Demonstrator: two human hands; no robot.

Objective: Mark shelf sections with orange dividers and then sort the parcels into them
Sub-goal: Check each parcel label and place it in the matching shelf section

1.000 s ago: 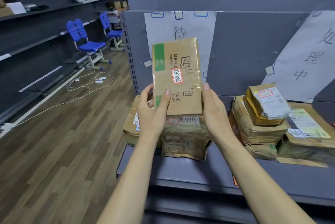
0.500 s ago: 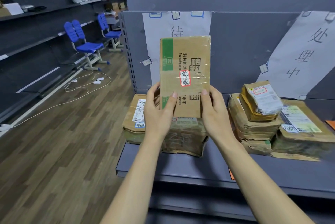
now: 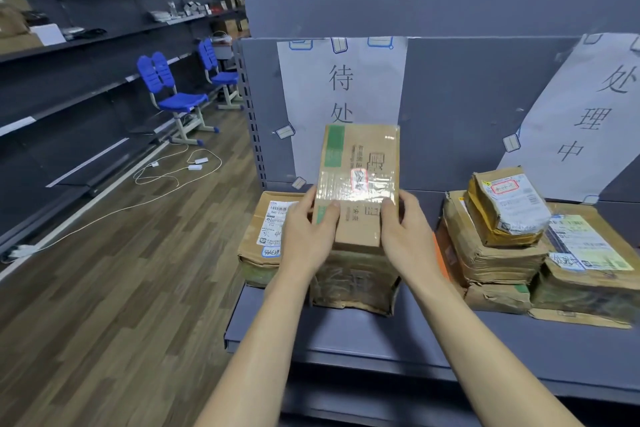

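A brown cardboard parcel (image 3: 360, 163) with a green stripe and a red-framed sticker is held by its lower end between both hands. My left hand (image 3: 304, 236) grips its left edge and my right hand (image 3: 405, 236) grips its right edge. The parcel lies tilted back over a taped brown parcel (image 3: 353, 284) on the grey shelf (image 3: 381, 340). A flat parcel with a white label (image 3: 266, 229) lies at the left of that pile. An orange divider (image 3: 441, 257) shows as a thin strip between this pile and the stack to the right.
A stack of brown parcels (image 3: 491, 260) topped by a small taped packet (image 3: 512, 205) stands at the right, beside a wide parcel with a green-white label (image 3: 588, 253). White paper signs (image 3: 343, 80) hang on the back panel. Blue chairs (image 3: 173, 97) and cables lie on the wooden floor at left.
The held parcel has come down and tipped back from upright in front of the sign onto the top of the left pile. Both hands moved down with it.
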